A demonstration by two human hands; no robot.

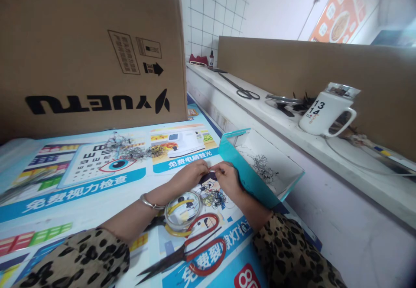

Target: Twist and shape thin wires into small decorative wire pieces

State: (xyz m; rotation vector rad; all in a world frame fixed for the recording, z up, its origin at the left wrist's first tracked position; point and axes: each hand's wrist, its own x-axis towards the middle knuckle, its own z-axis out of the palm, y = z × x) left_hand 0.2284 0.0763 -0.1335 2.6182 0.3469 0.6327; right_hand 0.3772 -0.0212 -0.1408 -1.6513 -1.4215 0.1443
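My left hand point(196, 172) and my right hand point(228, 179) meet over the printed sheet, fingers pinched close together. Whatever lies between the fingertips is too small to make out. Just below them is a small tangle of thin wire pieces point(214, 198). Nearer to me lie a clear ring-shaped roll point(168, 212), a yellow-handled tool point(175, 232) partly covered by it, and scissors with red-orange handles point(200, 244), blades pointing left. Beside my right hand stands an open teal box point(256, 179), holding another wire tangle point(264, 169).
A larger heap of tangled wire point(130, 149) lies at the left. Behind it a big cardboard carton point(91, 58) closes off the back. On the white ledge point(279, 123) at right are a white mug point(320, 112), black scissors point(245, 93) and a dark bottle point(211, 58).
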